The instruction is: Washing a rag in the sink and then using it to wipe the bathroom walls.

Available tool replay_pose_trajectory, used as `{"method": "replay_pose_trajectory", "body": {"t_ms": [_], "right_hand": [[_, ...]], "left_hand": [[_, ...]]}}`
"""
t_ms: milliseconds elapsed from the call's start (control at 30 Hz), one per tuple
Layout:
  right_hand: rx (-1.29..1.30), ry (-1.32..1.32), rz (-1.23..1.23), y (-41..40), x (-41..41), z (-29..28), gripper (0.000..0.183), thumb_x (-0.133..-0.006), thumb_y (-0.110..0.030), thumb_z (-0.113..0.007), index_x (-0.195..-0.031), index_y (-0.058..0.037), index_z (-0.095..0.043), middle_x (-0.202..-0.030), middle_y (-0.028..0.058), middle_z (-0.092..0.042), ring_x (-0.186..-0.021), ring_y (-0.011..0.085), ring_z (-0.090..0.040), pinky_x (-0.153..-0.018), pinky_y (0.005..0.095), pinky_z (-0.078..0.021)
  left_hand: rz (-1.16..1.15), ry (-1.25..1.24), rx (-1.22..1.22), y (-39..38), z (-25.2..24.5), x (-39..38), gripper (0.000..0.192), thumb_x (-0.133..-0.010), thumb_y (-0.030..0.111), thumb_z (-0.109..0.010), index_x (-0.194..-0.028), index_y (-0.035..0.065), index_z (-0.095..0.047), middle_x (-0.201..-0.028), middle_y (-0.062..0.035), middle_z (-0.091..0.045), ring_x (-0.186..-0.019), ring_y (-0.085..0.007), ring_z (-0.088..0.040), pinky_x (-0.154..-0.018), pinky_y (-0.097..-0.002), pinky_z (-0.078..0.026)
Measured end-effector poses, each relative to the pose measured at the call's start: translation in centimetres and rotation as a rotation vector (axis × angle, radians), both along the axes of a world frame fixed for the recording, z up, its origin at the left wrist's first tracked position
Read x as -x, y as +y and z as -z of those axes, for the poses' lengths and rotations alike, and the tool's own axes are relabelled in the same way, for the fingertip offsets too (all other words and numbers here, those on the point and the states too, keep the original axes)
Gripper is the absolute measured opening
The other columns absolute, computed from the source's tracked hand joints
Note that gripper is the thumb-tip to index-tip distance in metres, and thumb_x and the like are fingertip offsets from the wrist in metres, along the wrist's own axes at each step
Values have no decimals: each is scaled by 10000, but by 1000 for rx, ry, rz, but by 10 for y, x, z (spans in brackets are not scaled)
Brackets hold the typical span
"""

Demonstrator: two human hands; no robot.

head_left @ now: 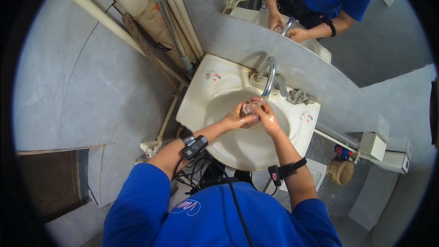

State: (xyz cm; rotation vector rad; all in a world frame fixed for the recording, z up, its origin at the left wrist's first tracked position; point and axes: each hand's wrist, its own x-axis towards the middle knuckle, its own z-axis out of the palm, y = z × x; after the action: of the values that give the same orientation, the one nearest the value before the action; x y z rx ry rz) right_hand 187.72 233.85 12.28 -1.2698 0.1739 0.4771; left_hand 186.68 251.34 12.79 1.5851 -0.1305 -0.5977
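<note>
Both hands are wet and hold a soft, pinkish-brown rounded lump [249,122] over the bowl of a white ceramic washbasin [229,151]. What the lump is cannot be told for sure. My left hand [236,118] cups it from the left, thumb across the near side. My right hand [269,119] grips its right side, fingers bent over the top and hiding part of it. Right above my right hand's fingers is the mouth of a curved chrome tap [271,72]. Its lever [282,85] stands to the right of the spout.
A crumpled grey cloth [301,96] lies on the basin's back right ledge. Behind the basin a wall mirror [336,51] reflects my arms. Pipes [171,34] rise at the back left. A bucket [340,172] stands low at the right. Black cables [192,175] hang near my waist.
</note>
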Motion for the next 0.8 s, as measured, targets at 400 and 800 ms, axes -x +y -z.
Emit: {"method": "replay_pose_trajectory", "body": {"t_ms": [400, 800], "right_hand": [[368, -317, -151, -31, 12, 10, 231, -793, 100, -550, -976, -40, -541, -856, 11, -558, -798, 96, -511, -739, 239, -435], [463, -269, -320, -24, 11, -24, 232, -842, 13, -608, -1063, -25, -545, -923, 5, -597, -809, 93, -559, -711, 247, -478]], "left_hand": [[79, -300, -356, 7, 31, 5, 270, -946, 148, -537, -1171, 12, -597, -1128, -112, -575, -1042, -214, -559, -864, -322, -457], [143, -362, -233, 1, -31, -9, 250, -891, 181, -610, -1063, 2, -591, -943, -172, -665, -827, -281, -638, -760, -357, -492]]}}
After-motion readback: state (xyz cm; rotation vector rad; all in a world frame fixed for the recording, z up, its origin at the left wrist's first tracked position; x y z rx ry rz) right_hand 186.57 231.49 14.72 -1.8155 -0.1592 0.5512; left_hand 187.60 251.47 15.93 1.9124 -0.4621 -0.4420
